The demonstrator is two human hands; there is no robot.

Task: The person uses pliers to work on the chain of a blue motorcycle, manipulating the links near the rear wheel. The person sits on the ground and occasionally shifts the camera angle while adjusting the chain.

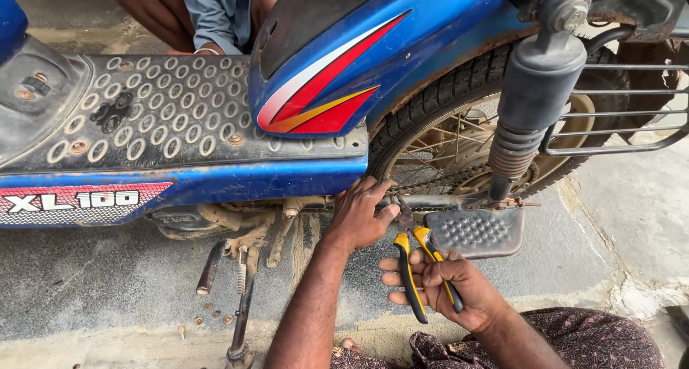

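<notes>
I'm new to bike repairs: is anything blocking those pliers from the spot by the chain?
Nothing visible does. The right hand holds the yellow-handled pliers with their nose right at the chain area, where the left hand rests. The footrest sits beside them.

Right hand [438, 286] grips pliers [420, 258] beside moped chain [430, 184]

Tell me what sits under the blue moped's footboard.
Under the footboard hang rusty, muddy brackets and a folded stand above loose bolts on the concrete. The left hand reaches beneath beside the chain, hiding what its fingertips touch. The right hand holds yellow-handled pliers.
</notes>
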